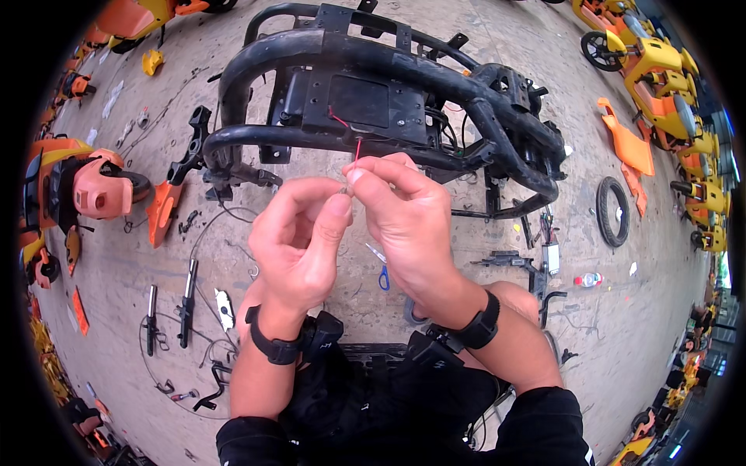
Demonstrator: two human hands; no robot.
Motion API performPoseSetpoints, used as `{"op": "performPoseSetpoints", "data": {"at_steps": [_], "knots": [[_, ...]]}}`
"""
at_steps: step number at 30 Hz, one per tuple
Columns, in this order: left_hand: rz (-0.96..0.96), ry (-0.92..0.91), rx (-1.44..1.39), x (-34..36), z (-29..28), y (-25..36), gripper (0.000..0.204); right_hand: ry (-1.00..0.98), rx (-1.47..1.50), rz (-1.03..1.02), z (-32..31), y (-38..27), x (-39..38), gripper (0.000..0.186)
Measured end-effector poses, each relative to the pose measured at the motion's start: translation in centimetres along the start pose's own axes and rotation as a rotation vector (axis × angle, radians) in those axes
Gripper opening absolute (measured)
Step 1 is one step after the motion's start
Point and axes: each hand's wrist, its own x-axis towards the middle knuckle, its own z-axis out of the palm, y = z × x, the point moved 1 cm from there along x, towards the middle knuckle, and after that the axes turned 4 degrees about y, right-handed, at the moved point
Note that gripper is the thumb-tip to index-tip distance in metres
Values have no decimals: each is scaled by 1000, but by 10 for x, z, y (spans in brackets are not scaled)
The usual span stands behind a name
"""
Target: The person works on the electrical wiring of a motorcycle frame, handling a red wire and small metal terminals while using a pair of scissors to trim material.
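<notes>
A thin red wire [358,147] runs from the black tubular scooter frame [268,53] down to my fingers. Between thumb and forefinger, my right hand [410,221] pinches the wire close to its end. My left hand [295,237] is closed in a pinch too, its thumb and fingertip almost touching the right fingertips. Something tiny shows at that meeting point, too small to name. Another bit of red wire [338,117] lies against the dark plate in the frame. Below my hands, blue-handled scissors [384,278] lie on the floor.
Shock absorbers [187,303] and cables lie on the concrete at left. To the right are a tyre [612,211], a bottle [589,279] and an orange panel [628,144]. Yellow and orange scooters [660,78] line both sides; an orange scooter body [101,186] stands at left.
</notes>
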Motion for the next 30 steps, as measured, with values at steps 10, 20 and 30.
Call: {"op": "performPoseSetpoints", "data": {"at_steps": [10,20,30], "knots": [[59,14,47,0,0,-2,10,-22,-270,-190,-3,-4,3,10],[87,-5,83,1,-1,-1,11,-173,-136,34,-8,-22,10,19],[111,7,88,3,0,-3,11,-189,164,201,-8,-2,6,23]]}}
